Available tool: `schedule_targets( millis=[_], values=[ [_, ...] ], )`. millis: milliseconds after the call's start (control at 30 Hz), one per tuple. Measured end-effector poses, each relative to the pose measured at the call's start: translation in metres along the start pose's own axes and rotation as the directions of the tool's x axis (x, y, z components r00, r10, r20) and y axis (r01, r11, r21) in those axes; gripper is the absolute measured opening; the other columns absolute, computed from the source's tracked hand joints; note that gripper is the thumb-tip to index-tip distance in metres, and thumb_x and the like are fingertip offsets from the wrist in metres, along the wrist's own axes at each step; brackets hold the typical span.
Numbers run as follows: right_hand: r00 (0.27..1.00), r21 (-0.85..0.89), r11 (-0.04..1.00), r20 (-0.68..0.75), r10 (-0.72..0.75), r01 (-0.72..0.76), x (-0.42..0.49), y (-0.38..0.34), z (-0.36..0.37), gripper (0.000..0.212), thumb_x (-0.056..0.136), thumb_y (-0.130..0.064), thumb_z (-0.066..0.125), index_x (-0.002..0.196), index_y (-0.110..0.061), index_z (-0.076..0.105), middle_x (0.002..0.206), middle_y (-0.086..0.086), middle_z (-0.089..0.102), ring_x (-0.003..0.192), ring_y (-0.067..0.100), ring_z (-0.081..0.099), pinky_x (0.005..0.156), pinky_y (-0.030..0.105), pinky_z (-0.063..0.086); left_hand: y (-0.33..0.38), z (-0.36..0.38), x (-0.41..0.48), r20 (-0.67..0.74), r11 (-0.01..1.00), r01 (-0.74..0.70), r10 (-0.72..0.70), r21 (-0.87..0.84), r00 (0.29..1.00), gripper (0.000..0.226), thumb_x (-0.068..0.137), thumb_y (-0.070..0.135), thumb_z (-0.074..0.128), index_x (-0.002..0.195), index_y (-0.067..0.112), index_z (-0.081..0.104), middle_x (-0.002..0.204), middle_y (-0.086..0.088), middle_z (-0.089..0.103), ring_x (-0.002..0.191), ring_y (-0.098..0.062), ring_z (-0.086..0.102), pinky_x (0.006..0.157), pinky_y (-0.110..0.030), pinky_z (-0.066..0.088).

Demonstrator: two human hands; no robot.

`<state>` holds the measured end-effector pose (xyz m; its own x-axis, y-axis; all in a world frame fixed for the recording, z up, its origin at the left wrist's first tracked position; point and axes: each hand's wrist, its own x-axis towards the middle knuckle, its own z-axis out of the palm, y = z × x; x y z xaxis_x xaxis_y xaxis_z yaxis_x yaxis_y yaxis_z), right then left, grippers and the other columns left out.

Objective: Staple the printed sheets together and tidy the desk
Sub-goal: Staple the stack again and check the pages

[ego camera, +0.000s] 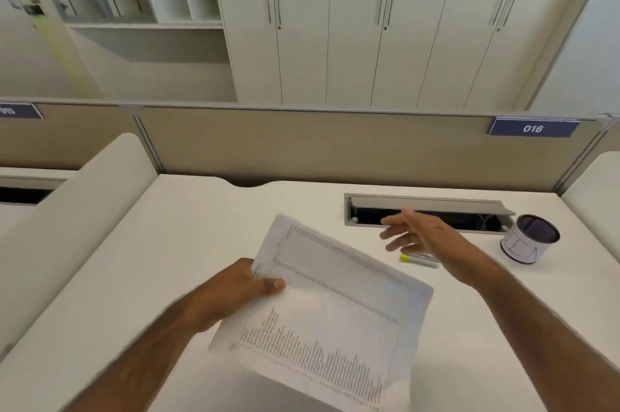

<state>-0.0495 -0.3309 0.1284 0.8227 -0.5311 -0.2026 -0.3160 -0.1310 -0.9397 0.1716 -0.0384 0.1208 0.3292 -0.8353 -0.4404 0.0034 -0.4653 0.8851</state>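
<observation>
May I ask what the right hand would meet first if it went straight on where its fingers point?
Likely the top corner of the printed sheets, though the right hand may pass behind them; depth is unclear.

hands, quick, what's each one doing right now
Left hand: grips the printed sheets at their left edge.
Right hand: open, fingers spread, holding nothing, above the stapler.

Left hand point(235, 287) pinches; right hand point(419, 237) reaches forward, fingers seemingly straight.
</observation>
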Motion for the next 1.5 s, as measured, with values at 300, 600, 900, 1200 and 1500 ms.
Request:
schedule_targets(
  millis=[300, 600, 900, 1200, 1500],
  values=[
    [0.997, -0.102, 0.995, 0.069, -0.014, 0.021, -0.120, -0.065, 0.035, 0.014, 0.093, -0.027, 0.069, 0.101, -0.018, 0.075, 0.102, 0.007, 0.077, 0.093, 0.030, 0.074, 0.089, 0.053, 0.057, 0.126, 0.016, -0.042, 0.143, 0.874, -0.178, 0.126, 0.451, 0.982, 0.029, 0.086, 0.038, 0.079, 0.105, 0.017, 0.078, 0.098, -0.003, 0.081, 0.091, -0.025, 0.078, 0.087, -0.039, 0.062],
    [0.964, 0.363, 0.915, -0.249, -0.089, 0.178, -0.169, -0.059, 0.053, 0.022, 0.092, -0.011, 0.064, 0.111, -0.003, 0.071, 0.113, 0.019, 0.073, 0.104, 0.040, 0.070, 0.094, 0.055, 0.054, 0.078, 0.017, -0.066, -0.012, 0.848, -0.449, 0.465, -0.282, 0.885, 0.069, 0.088, 0.059, 0.068, 0.135, 0.009, 0.063, 0.133, -0.021, 0.068, 0.115, -0.034, 0.068, 0.096, -0.047, 0.055],
    [0.945, 0.300, 0.938, -0.320, -0.071, 0.172, -0.168, 0.011, 0.094, 0.026, 0.080, -0.019, 0.079, 0.104, -0.011, 0.073, 0.104, 0.014, 0.075, 0.099, 0.038, 0.070, 0.086, 0.053, 0.057, -0.003, 0.106, -0.057, -0.290, 0.856, -0.427, 0.346, -0.290, 0.892, 0.033, 0.088, 0.036, 0.077, 0.113, 0.013, 0.076, 0.109, -0.007, 0.079, 0.102, -0.029, 0.075, 0.082, -0.033, 0.060],
    [0.918, 0.190, 0.982, -0.387, 0.085, -0.011, -0.172, 0.069, 0.126, 0.013, 0.088, -0.011, 0.072, 0.099, -0.018, 0.077, 0.097, 0.000, 0.078, 0.096, 0.024, 0.074, 0.088, 0.052, 0.057, -0.057, 0.123, -0.042, -0.372, 0.940, -0.295, 0.216, -0.173, 0.903, 0.014, 0.101, 0.024, 0.064, 0.099, 0.022, 0.078, 0.096, 0.001, 0.081, 0.100, -0.029, 0.073, 0.088, -0.038, 0.058],
    [0.860, 0.200, 0.959, -0.505, -0.072, 0.198, -0.173, -0.001, 0.090, 0.002, 0.089, -0.012, 0.072, 0.089, -0.010, 0.074, 0.086, 0.008, 0.077, 0.077, 0.028, 0.074, 0.070, 0.046, 0.061, 0.012, 0.112, -0.061, -0.423, 0.833, -0.511, 0.392, -0.215, 0.817, 0.020, 0.099, 0.028, 0.062, 0.101, 0.017, 0.078, 0.100, -0.006, 0.081, 0.090, -0.024, 0.077, 0.077, -0.039, 0.062]
  ],
)
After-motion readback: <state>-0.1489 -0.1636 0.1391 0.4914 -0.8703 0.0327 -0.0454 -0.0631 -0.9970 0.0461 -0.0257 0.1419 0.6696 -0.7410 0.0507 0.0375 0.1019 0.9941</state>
